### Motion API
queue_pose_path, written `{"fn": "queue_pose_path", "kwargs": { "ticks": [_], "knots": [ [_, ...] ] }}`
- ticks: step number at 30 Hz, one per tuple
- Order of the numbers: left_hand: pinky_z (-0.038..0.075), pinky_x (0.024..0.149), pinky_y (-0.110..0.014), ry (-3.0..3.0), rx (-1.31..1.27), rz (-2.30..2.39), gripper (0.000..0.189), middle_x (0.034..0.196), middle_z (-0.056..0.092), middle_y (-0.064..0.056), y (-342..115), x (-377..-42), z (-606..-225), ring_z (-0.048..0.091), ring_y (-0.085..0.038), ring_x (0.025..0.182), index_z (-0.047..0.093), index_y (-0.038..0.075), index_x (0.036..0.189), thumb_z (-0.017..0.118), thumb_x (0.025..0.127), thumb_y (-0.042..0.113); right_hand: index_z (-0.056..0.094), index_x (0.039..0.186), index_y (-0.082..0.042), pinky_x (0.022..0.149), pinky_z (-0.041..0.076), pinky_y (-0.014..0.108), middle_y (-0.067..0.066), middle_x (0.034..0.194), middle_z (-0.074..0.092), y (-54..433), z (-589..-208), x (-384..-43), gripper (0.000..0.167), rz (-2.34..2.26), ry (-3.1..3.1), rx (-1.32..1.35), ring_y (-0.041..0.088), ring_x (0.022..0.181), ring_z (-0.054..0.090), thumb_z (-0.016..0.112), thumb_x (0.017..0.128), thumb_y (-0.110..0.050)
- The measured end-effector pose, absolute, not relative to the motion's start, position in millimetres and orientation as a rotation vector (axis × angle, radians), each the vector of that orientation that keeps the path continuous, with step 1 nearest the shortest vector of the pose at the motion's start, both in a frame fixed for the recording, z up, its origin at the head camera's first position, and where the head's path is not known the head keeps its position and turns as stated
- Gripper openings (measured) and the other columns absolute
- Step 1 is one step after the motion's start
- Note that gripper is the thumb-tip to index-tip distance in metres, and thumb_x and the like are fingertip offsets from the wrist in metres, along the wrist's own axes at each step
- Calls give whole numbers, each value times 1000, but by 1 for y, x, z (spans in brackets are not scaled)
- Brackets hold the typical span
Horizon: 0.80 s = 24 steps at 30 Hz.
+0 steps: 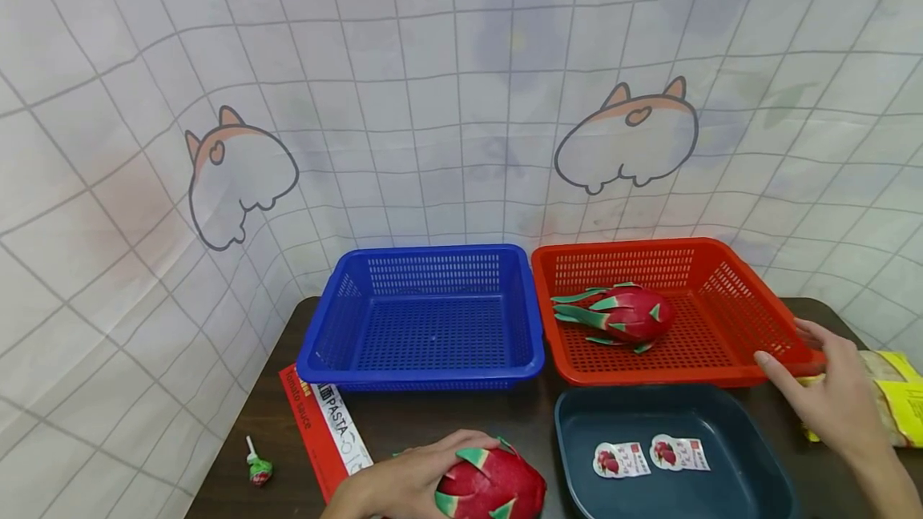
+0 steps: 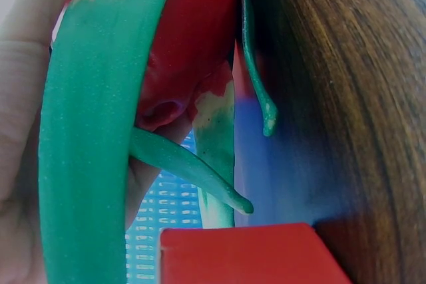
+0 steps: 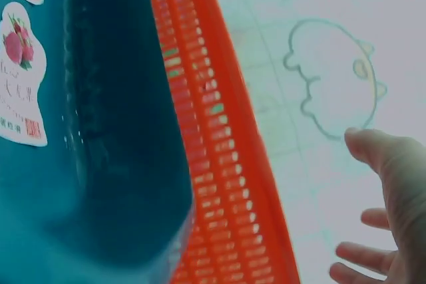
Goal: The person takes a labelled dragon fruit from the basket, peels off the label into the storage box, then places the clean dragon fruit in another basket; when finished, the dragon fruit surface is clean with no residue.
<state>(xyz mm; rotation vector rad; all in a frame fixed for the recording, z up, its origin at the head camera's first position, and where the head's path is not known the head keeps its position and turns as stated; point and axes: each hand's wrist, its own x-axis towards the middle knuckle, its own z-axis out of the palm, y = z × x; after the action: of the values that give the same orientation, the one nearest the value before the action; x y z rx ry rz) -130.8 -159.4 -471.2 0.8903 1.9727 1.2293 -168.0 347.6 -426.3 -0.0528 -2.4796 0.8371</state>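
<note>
My left hand [image 1: 407, 477] grips a red dragon fruit [image 1: 497, 483] with green leafy scales at the front of the table. In the left wrist view, long green scales [image 2: 93, 131] hang off the fruit beside the fingers. My right hand [image 1: 836, 391] is by the right front corner of the red basket [image 1: 735, 371], its thumb and fingers spread and holding nothing. Another dragon fruit [image 1: 634, 315] lies inside that basket. In front of the basket is a dark teal tray [image 1: 671, 399] bearing two dragon fruit stickers [image 1: 620, 460].
A blue basket [image 1: 433, 376] stands left of the red one. A red and white pasta box [image 1: 317, 423] lies partly below its front edge. Farther left is a green-wrapped lollipop [image 1: 259, 467]. A yellow packet [image 1: 901, 391] lies at the right. A checked cloth [image 1: 433, 102] hangs behind.
</note>
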Motion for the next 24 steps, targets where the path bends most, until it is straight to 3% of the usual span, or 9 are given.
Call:
{"fn": "queue_pose_path", "kwargs": {
  "ticks": [2,3,5,7,15,24],
  "knots": [
    [51,89,-18,1956,874,1245,76,146,40,10,-160,-131,-471,47,-2,123,33,39,145,76,82,35,33,143,10,74,43,16,38,128,42,356,-430,-171,78,824,-2479,-55,47,110,36,72,85,-25],
    [51,89,-18,1945,864,1252,75,146,40,10,-160,-130,-471,48,-2,122,34,39,144,76,82,35,31,145,9,85,46,28,39,131,41,359,-432,-172,80,810,-2479,-58,50,113,35,71,85,-27],
    [51,89,-18,1929,844,1264,75,145,40,10,-160,-130,-471,48,-2,121,34,39,144,76,82,34,25,147,9,99,39,56,42,137,36,367,-435,-174,85,781,-2493,-65,57,119,32,69,87,-31],
    [51,89,-19,1947,860,1248,75,146,40,11,-160,-130,-471,48,-2,122,34,39,144,76,82,35,22,149,9,99,22,76,44,137,36,373,-440,-177,88,758,-2504,-58,59,119,33,68,86,-32],
    [51,91,-20,2022,935,1192,77,147,38,11,-159,-130,-472,47,-3,125,31,40,146,75,82,39,12,151,7,87,33,76,45,128,38,383,-457,-187,97,687,-2627,-170,57,107,36,66,86,-40],
    [50,91,-19,1976,897,1203,77,147,38,10,-161,-132,-473,47,-2,124,31,40,145,75,82,39,4,151,10,89,31,77,48,133,32,391,-472,-189,91,843,-2704,-109,59,111,36,57,93,-37]
  ]
}}
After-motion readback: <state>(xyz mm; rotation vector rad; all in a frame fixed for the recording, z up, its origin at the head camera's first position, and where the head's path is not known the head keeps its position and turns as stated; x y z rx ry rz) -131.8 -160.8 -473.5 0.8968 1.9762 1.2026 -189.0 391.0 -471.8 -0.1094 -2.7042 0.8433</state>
